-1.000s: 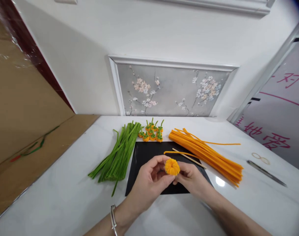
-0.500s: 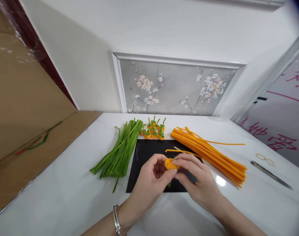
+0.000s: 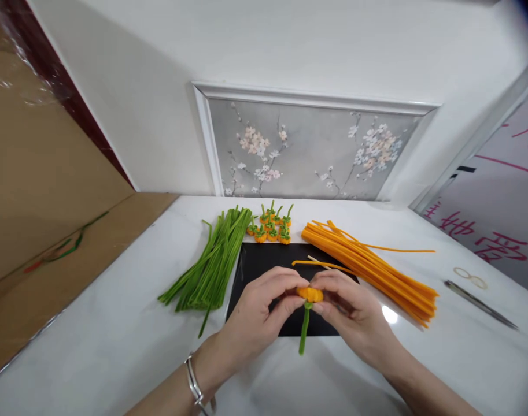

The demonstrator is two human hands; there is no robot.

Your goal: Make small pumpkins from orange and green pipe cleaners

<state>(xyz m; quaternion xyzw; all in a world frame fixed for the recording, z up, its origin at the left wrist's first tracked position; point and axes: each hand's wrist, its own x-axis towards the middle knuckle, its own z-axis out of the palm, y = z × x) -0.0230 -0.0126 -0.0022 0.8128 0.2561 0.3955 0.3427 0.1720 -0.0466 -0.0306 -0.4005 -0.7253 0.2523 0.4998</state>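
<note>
Between my two hands is a small orange pipe-cleaner pumpkin (image 3: 310, 294) with a green stem (image 3: 304, 332) hanging down toward me. My left hand (image 3: 264, 306) pinches its left side between thumb and fingers. On the right side, my right hand (image 3: 354, 312) grips it the same way, fingertips above and thumb below. Both hands are over a black mat (image 3: 264, 260). Beyond the mat stand several finished orange pumpkins (image 3: 272, 234) with green stems pointing up.
A bundle of green pipe cleaners (image 3: 216, 266) lies left of the mat, an orange bundle (image 3: 372, 271) right of it. One orange pipe cleaner (image 3: 320, 264) and a thin pale stick (image 3: 313, 260) cross the mat. Tweezers (image 3: 480, 304) and pale rings (image 3: 469, 278) lie far right.
The pumpkin has been turned so its green stem now hangs toward me in plain view. My left fingers have moved right, closer to the right hand.
</note>
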